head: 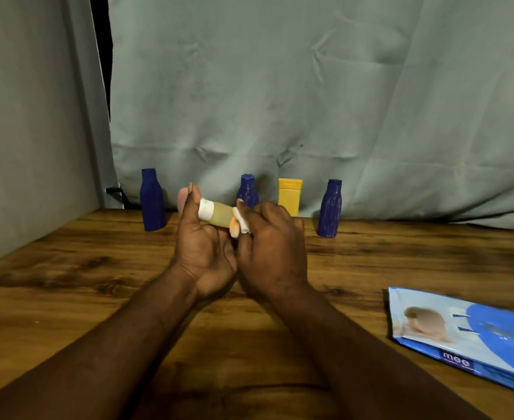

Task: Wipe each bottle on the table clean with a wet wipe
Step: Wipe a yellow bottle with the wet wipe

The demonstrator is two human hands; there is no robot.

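My left hand (202, 247) grips a small clear bottle (219, 215) of yellowish liquid with a white cap, held sideways above the wooden table (68, 283). My right hand (272, 250) pinches a white wet wipe (242, 224) against the bottle's right end. Standing along the back edge are a blue bottle (152, 200) at left, a second blue bottle (247, 191) in the middle, a yellow tube (289, 195) beside it and a third blue bottle (329, 209) at right. A pink object (182, 198) peeks out behind my left thumb.
A blue pack of wet wipes (465, 331) lies flat at the table's right side. Grey cloth (310, 101) hangs behind the bottles and along the left side.
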